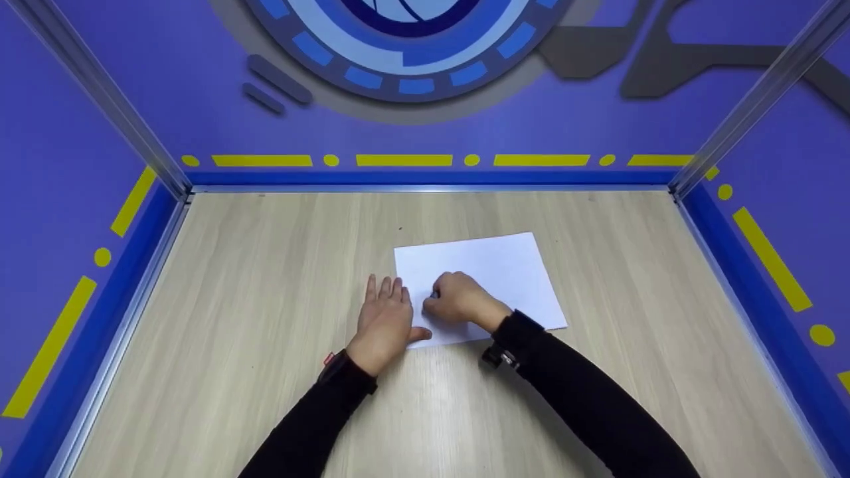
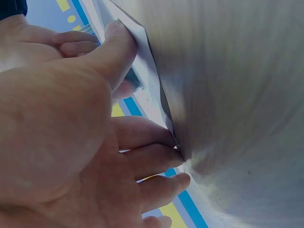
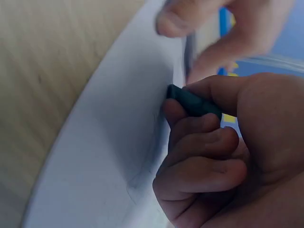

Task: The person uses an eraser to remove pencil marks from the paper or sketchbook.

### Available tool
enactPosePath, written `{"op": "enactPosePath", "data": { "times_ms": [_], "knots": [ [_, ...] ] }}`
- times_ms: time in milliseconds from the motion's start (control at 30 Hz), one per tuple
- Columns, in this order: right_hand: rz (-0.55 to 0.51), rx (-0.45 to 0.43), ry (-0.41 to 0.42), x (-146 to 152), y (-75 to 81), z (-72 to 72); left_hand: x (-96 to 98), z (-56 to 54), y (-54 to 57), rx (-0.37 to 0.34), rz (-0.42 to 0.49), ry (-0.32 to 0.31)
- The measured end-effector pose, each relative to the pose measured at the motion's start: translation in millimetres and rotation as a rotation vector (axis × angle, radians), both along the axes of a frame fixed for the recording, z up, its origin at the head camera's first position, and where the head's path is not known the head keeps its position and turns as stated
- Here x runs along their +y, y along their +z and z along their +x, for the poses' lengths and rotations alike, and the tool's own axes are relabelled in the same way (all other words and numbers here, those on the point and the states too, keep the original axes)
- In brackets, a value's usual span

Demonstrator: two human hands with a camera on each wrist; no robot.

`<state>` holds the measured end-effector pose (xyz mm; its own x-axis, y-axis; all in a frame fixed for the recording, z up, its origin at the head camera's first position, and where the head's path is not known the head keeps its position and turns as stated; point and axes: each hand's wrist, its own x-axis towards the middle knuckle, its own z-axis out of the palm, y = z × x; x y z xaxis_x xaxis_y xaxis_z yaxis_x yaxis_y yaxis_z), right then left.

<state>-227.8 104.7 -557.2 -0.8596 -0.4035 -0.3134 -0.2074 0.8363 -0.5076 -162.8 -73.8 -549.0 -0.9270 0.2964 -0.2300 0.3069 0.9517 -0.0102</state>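
Observation:
A white sheet of paper (image 1: 491,265) lies slightly turned on the table. Beside its left edge my left hand (image 1: 385,325) lies with fingers spread and straight, the thumb on the paper's lower left corner. In the left wrist view, the thumb (image 2: 118,47) presses on the paper near its edge. My right hand (image 1: 458,299) is over the left half of the sheet, pinching a small dark green eraser-like block (image 3: 194,102) between thumb and index finger. The other fingers curl in toward the palm. Faint thin lines (image 3: 130,190) show on the paper in the right wrist view.
The wood-grain table (image 1: 265,265) is bounded by a blue-purple back wall (image 1: 412,139) and side walls with yellow markings. Metal rails (image 1: 425,188) run along the table's edges. A tiny dark speck (image 1: 400,228) lies beyond the paper.

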Motion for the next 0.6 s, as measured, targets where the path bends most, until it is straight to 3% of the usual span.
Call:
{"op": "enactPosePath", "data": {
  "times_ms": [67,100,267,600],
  "knots": [
    [0.010,-0.003,-0.014,-2.5,-1.9,0.4,-0.3,0.1,-0.6,0.002,0.005,0.006],
    [0.019,-0.016,-0.035,-5.4,9.2,5.1,-0.6,0.3,-0.9,0.005,0.003,0.008],
    [0.032,-0.001,-0.081,12.5,8.6,5.7,0.0,0.4,-1.6,0.020,-0.010,0.002],
    [0.019,0.013,-0.177,112.8,9.0,4.6,-0.5,0.1,-1.7,-0.012,-0.023,0.004]
  ]
}}
